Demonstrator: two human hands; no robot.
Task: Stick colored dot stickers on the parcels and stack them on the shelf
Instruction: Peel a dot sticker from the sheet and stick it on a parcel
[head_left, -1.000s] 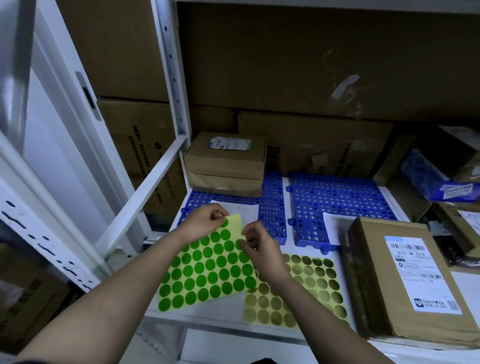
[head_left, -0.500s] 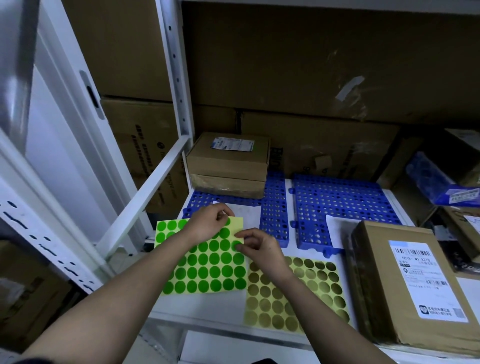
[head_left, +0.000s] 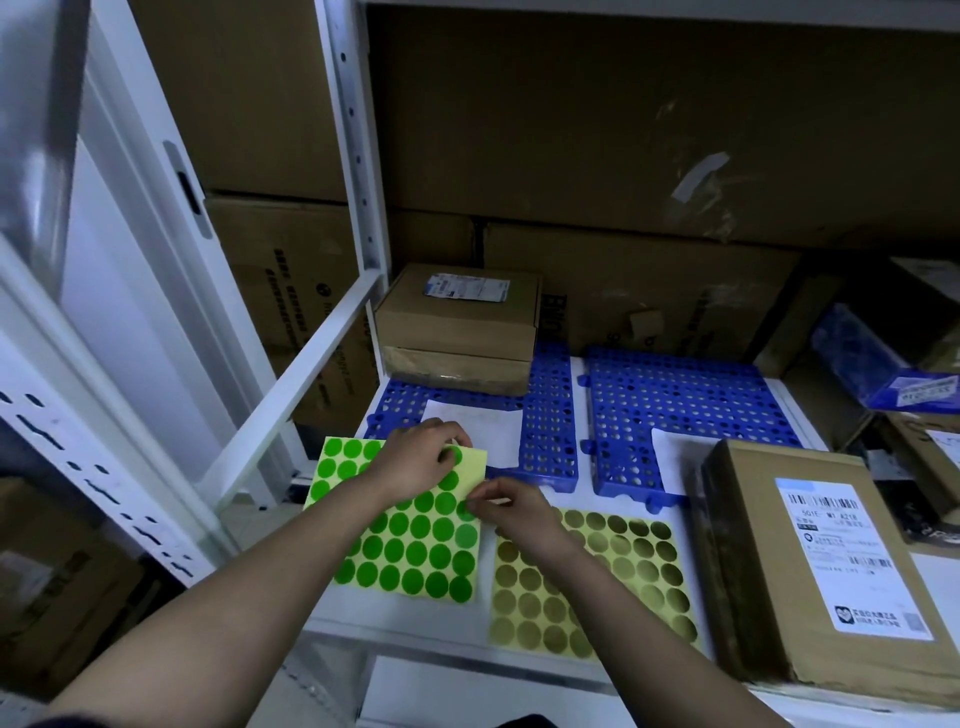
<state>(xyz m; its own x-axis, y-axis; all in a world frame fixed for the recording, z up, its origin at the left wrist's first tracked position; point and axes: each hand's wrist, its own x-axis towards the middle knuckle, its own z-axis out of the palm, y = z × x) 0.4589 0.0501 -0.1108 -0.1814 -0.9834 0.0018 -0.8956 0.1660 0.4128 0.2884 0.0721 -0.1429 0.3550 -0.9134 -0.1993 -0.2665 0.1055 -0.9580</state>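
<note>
- Left hand (head_left: 423, 460) lies on the upper part of the green dot sheet (head_left: 402, 540), fingers curled down, pinning the sheet near its top right corner.
- Right hand (head_left: 514, 512) is at the sheet's right edge, thumb and forefinger pinched together on 1 green dot there; whether the dot is lifted off the backing cannot be told.
- Green dot sheet lies flat on the white shelf (head_left: 441, 623), near its front edge, its left corner hanging just past the shelf's side.
- Gold dot sheet (head_left: 587, 582) lies just beside the green one, to its right, partly under the right forearm.
- Large parcel (head_left: 826, 566) with a white shipping label stands at the right front of the shelf, near the gold sheet.
- 2 stacked parcels (head_left: 457, 327) sit at the back left on a blue plastic grid (head_left: 550, 410); the top one carries a label.
- White paper sheet (head_left: 493, 431) lies on that grid, just behind the left hand.
- Second blue grid (head_left: 680, 415) lies to the right of the first.
</note>
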